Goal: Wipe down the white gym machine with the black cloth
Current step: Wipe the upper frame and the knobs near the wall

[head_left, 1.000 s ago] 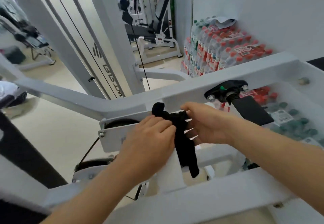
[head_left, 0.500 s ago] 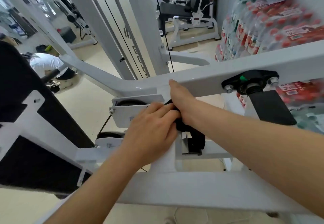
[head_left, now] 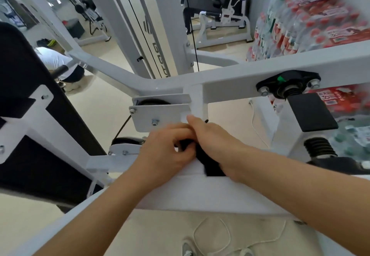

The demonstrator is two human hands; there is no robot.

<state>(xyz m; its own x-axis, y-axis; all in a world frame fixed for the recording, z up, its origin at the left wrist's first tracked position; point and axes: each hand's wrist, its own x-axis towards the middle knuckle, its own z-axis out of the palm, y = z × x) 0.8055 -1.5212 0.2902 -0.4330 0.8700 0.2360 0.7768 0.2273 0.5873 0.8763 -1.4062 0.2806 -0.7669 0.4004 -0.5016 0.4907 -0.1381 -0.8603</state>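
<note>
— So, what is the left hand (head_left: 167, 153) doing?

— Its fingers are curled, and they pinch a fold of the black cloth (head_left: 208, 163) against the upright post (head_left: 197, 103) of the white machine (head_left: 230, 83).

— And the right?

— The right hand (head_left: 216, 143) lies over the cloth and touches the left hand, with one finger stretched up along the post. I cannot tell whether it grips underneath, because the back of the hand hides that.

— Where does the cloth sit?

— Between the two hands and under the right one, on the post, just below the pulley plate (head_left: 158, 115). A dark strip hangs down beside the right wrist.
</note>
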